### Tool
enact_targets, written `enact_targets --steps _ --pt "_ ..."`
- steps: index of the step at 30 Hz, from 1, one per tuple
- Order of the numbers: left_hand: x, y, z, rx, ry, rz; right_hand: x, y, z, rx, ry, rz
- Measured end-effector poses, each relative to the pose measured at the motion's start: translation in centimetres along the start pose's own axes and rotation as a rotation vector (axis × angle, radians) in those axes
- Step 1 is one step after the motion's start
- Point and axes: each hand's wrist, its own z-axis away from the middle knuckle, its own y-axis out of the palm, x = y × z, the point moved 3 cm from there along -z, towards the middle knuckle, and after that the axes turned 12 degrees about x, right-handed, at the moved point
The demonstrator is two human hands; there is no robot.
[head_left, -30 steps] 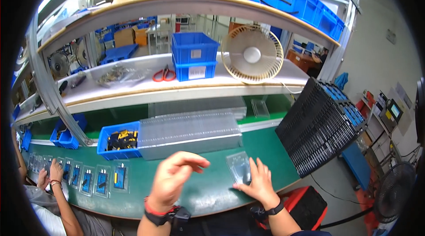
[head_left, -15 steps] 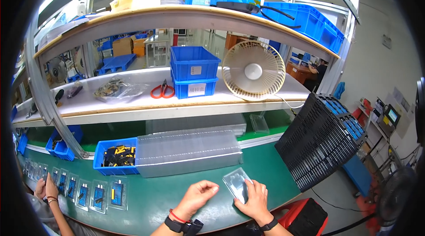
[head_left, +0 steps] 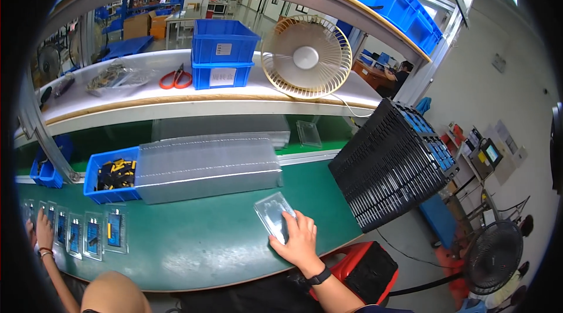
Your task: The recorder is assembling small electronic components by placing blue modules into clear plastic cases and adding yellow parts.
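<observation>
A clear plastic blister tray [head_left: 271, 213] lies flat on the green bench top [head_left: 199, 242], near its front edge. My right hand [head_left: 299, 239] rests on the tray's near right corner, fingers curled over it; a black watch is on that wrist. My left hand is out of the picture. A rounded tan shape [head_left: 111, 292] at the lower edge is something I cannot identify.
Behind the tray lie a long stack of clear trays [head_left: 205, 166] and a blue bin [head_left: 94, 187] of black and yellow parts. Tilted black trays [head_left: 393, 166] stand right. A co-worker's hand [head_left: 44, 231] touches packed blister cards [head_left: 94, 234] at left. A fan [head_left: 305, 58] sits on the shelf.
My left hand has pulled back off the bench and out of view. My right hand stays on the clear tray, now lying flat on the green top.
</observation>
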Motion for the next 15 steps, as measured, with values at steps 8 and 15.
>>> enact_targets --steps 8,15 --pt "0.3 1.2 0.6 0.024 0.01 0.003 0.1 0.0 0.1 -0.025 -0.035 -0.009" --pt "-0.3 1.3 0.9 0.046 0.046 0.003 0.1 0.0 0.1 -0.06 -0.025 0.01"
